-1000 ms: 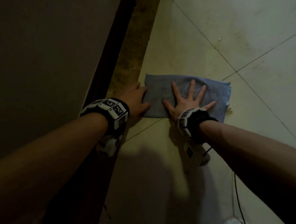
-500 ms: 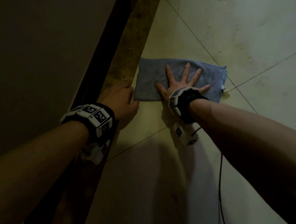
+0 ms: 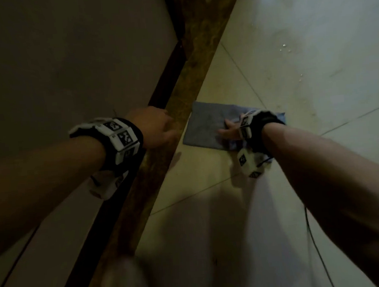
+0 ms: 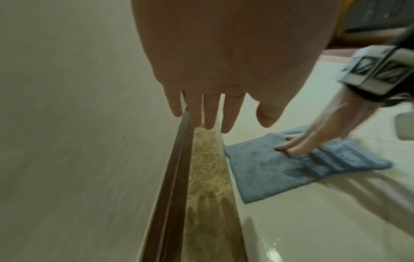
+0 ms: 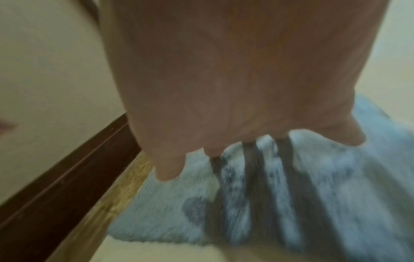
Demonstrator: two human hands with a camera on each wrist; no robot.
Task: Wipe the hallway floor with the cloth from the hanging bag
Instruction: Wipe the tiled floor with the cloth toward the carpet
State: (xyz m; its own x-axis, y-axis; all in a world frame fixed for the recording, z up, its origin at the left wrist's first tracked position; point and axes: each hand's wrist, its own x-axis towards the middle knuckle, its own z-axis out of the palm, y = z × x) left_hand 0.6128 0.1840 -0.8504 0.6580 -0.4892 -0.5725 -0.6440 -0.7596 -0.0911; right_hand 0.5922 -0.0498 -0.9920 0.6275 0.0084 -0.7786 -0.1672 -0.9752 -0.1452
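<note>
Wiping the floor by the wall

The left hand point(image 3: 154, 128) is hanging open, holding nothing. The blue cloth point(image 3: 207, 125) is lying on the floor point(image 3: 312, 69), and the right hand point(image 3: 233, 130) is pressing it with straight fingers. It could be bunching up and missing spots

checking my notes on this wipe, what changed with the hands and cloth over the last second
The left hand came off the cloth and now hangs open over the brown strip by the wall. The right hand went from flat and splayed to fingers pressing down, bunching the cloth. The cloth stays on the floor beside the strip.
</note>
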